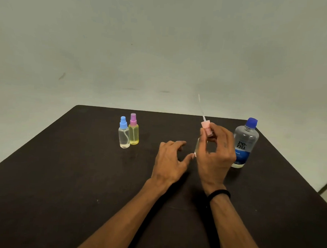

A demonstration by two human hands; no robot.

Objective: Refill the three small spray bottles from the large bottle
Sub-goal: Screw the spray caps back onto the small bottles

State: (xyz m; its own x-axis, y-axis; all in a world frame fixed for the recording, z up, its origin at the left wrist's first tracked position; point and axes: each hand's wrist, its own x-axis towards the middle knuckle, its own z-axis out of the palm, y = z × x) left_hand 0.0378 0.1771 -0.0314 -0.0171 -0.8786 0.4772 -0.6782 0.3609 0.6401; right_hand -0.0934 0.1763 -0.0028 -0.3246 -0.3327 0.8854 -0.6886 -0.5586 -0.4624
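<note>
Dark brown and matte, the surface point(61, 175) carries the work under a plain grey-green wall. At its middle the right hand point(215, 155) pinches a pink spray pump cap point(206, 127), dip tube up, lifted clear of a small clear bottle point(197, 146) mostly hidden behind it. The left hand point(169, 160) lies released beside it. Uncapping looks done; pouring next needs the large blue-capped clear bottle point(245, 143), standing just right. A blue-capped clear spray bottle point(124, 134) and a purple-capped yellow spray bottle point(133, 130) wait left, capped.

Dark table point(61, 175) bears, seemingly, three bottles point(129, 133).
</note>
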